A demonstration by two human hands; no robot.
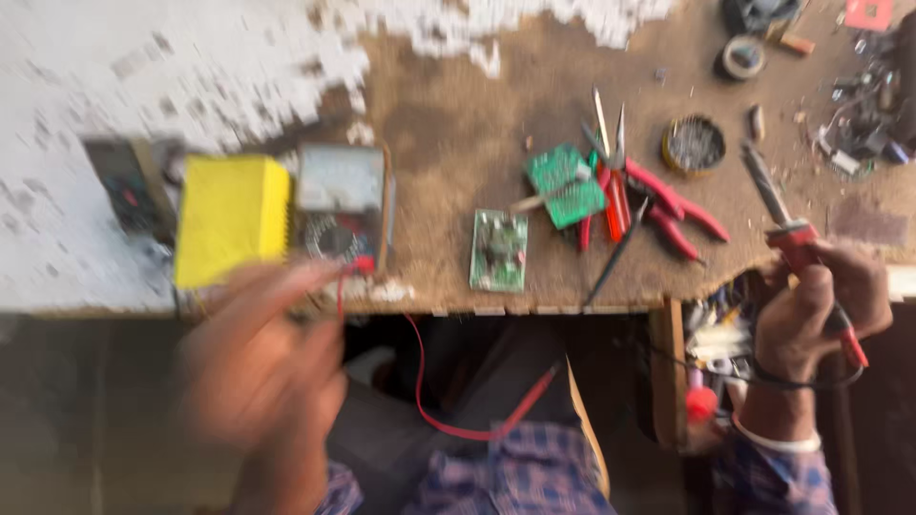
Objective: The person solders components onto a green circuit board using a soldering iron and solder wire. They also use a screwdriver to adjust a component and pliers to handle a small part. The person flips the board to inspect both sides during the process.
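Soldering iron [797, 238] sits in the right hand [821, 310] at the right edge of the workbench [448, 124], red handle clamped in a closed fist, metal tip pointing up and left over the bench, black cord [763, 380] looping below the wrist. Head view only. Left hand [262, 367] is heavily blurred, low left, just in front of the bench edge; fingers reach toward a red wire [434, 401] near the meter, but cannot tell whether they are pinching anything or loose. Analog meter [342, 205] with a white dial face lies on the bench just above that hand, a yellow box [231, 217] touching its left side, a dark blurry device [129, 191] further left. The red wire runs from the meter's lower edge down over the lap and ends in a red probe [530, 401]. Small green circuit board [499, 251] lies near the bench's front edge, centre. A second green board [565, 184] sits up and right of it, with tweezers [611, 129] and red-handled pliers [658, 205] just beside it, partly overlapping. Round tin [694, 145] further right, between the pliers and the iron's tip. Tape roll [742, 57] near the top right, loose parts clutter [863, 119] in the far right corner. Bench surface is worn brown with flaking white paint on the left half. Checked sleeves visible at the bottom.
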